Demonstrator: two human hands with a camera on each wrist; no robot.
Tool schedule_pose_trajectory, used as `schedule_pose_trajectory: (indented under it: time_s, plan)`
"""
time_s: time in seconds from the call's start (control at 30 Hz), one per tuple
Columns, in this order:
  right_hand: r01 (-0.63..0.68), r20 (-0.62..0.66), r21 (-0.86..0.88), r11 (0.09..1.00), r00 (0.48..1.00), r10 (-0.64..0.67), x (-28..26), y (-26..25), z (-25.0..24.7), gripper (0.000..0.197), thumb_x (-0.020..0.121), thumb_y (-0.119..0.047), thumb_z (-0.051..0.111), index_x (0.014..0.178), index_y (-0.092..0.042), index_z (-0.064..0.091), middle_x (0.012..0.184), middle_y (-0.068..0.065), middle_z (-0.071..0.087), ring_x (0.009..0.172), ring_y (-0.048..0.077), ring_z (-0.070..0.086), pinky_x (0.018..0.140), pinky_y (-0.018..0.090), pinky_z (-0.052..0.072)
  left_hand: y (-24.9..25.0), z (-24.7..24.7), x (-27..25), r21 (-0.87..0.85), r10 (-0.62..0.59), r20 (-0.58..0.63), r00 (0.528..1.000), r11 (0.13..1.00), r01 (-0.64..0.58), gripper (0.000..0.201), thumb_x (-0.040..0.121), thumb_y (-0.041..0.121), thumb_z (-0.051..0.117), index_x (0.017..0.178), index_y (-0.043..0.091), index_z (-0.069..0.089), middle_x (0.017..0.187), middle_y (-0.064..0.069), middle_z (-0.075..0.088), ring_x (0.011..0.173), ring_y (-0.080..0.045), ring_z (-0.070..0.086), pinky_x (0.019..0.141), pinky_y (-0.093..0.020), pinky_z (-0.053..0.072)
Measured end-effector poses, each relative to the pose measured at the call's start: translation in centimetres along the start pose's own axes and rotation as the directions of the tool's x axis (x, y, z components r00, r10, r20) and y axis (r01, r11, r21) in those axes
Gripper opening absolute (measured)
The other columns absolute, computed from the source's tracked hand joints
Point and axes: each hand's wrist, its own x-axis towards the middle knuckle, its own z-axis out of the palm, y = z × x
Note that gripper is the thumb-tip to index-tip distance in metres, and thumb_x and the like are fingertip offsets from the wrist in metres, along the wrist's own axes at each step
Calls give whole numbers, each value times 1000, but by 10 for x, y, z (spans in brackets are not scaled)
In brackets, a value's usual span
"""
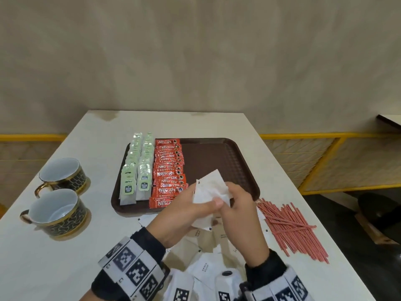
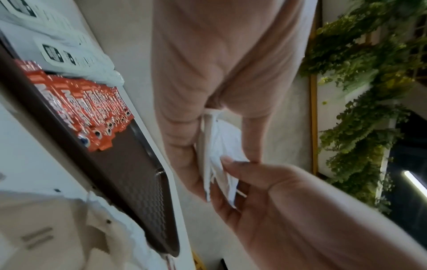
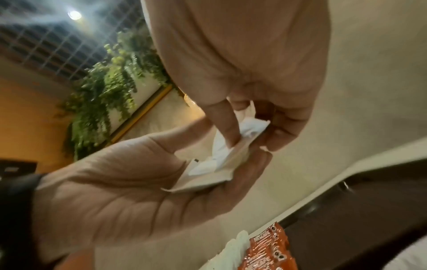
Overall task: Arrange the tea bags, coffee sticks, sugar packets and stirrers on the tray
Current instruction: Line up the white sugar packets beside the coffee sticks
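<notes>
The sugar packets (image 1: 209, 190) are thin, light white paper sachets, soft and a little crumpled, so I think they should be held flat by their edges and not squeezed. The left hand (image 1: 184, 216) and the right hand (image 1: 238, 213) both pinch a small stack at frame centre, above the near edge of the brown tray (image 1: 219, 161).

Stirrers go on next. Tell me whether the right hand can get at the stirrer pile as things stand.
Probably yes, once freed. The stirrers lie in the open on the table, nothing on them, but the right hand is holding sugar packets with the left hand.
</notes>
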Motion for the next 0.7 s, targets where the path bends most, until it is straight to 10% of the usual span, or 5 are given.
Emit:
schedule_pose_trajectory:
  time_s: [0.13, 0.23, 0.33, 0.57, 0.7]
  plan:
    - [71, 231, -189, 979, 973, -26, -4, 3, 3, 33, 99, -20, 48, 128, -34, 53, 112, -8, 51, 106, 4, 49, 92, 21, 46, -7, -16, -4, 5, -49, -112, 992, 999, 50, 32, 91, 9, 63, 122, 13, 59, 113, -15, 70, 106, -36, 66, 91, -59, 49]
    - [-75, 257, -117, 990, 961, 103, -2, -1, -19, 47, 100, -22, 49, 142, -38, 36, 119, -10, 48, 104, -3, 50, 80, 6, 41, -8, -28, -7, -16, -82, -151, 985, 997, 81, 32, 91, 9, 63, 122, 17, 58, 113, -12, 71, 105, -36, 66, 88, -63, 49]
    - [-124, 167, -306, 944, 969, 182, 6, 14, -48, 44, 101, -23, 48, 144, -26, 40, 131, -2, 50, 110, 5, 51, 89, 15, 38, -5, -39, -9, -46, -81, -189, 979, 996, 74, 33, 91, 9, 62, 123, 18, 57, 111, -11, 71, 104, -37, 66, 91, -65, 47]
    - [-148, 173, -862, 485, 814, 554, -4, 65, -39, 78, 86, -67, 49, 140, -11, 38, 143, 13, 40, 127, 29, 45, 98, 37, 44, 6, -44, -13, -152, -43, -233, 971, 988, 7, 25, 95, 9, 55, 116, 22, 59, 113, -10, 71, 105, -35, 66, 88, -60, 51]
    - [-134, 150, -870, 474, 844, 515, 4, 63, -22, 75, 82, -55, 66, 135, -10, 36, 137, 14, 41, 126, 30, 42, 99, 34, 43, 7, -42, -9, -209, -65, -218, 974, 978, 18, 25, 97, 8, 52, 115, 24, 58, 109, -10, 72, 99, -30, 69, 75, -54, 57]
